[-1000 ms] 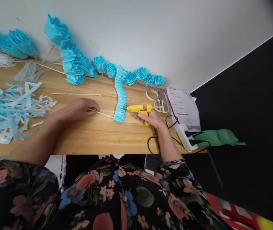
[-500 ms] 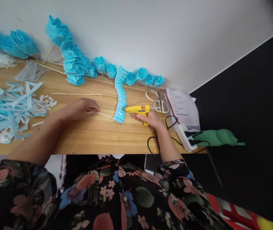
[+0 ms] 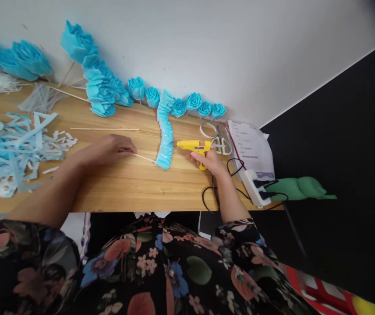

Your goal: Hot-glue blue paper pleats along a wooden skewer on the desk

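My left hand lies on the wooden table with its fingers pinched on a thin wooden stick. The stick's far end meets the lower end of a long pleated blue paper strip that curves up toward the wall. My right hand grips the handle of a yellow glue gun. The gun's nozzle points left and sits a short gap to the right of the strip.
Blue paper roses line the wall. Paper scraps cover the left of the table. A loose stick, white scissors, a tape ring, a printed sheet, a power strip with black cords and a green object lie around.
My right hand has drawn the glue gun a little to the right, away from the blue strip. My left hand and the stick have stayed put.
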`<action>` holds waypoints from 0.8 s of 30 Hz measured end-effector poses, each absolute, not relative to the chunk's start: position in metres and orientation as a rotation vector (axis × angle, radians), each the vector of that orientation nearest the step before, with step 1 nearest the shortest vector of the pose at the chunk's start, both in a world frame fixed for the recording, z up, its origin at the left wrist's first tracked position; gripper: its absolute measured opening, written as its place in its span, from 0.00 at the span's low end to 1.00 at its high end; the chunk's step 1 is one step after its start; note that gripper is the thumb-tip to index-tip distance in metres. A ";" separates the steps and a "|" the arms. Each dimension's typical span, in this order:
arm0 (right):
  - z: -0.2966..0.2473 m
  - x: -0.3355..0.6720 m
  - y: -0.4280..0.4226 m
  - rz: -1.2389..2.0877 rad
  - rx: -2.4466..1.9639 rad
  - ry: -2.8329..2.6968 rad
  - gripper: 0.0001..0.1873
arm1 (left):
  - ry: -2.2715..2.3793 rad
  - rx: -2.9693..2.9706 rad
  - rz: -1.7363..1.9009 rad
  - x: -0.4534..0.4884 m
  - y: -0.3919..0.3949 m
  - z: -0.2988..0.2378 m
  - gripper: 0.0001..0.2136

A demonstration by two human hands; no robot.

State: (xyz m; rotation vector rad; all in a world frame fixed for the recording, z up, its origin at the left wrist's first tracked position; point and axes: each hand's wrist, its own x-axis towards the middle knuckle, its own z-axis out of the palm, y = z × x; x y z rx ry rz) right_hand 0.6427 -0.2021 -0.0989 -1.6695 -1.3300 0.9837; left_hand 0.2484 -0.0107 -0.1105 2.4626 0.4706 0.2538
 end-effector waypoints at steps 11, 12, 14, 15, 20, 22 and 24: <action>-0.107 0.640 -0.200 0.968 -1.681 -1.351 0.30 | 0.486 2.461 0.248 0.248 -0.011 -0.108 0.21; -0.108 0.640 -0.200 0.952 -1.688 -1.368 0.30 | 0.495 2.464 0.235 0.249 -0.011 -0.108 0.22; -0.108 0.639 -0.200 0.930 -1.694 -1.405 0.30 | 0.513 2.469 0.208 0.249 -0.012 -0.107 0.23; -0.108 0.639 -0.200 0.923 -1.700 -1.422 0.29 | 0.522 2.470 0.199 0.249 -0.013 -0.106 0.23; -0.109 0.637 -0.199 0.860 -1.732 -1.465 0.25 | 0.518 2.456 0.220 0.250 -0.014 -0.106 0.22; -0.110 0.636 -0.199 0.847 -1.724 -1.481 0.25 | 0.501 2.451 0.237 0.250 -0.014 -0.107 0.22; -0.110 0.635 -0.199 0.852 -1.726 -1.493 0.26 | 0.488 2.450 0.252 0.250 -0.014 -0.107 0.22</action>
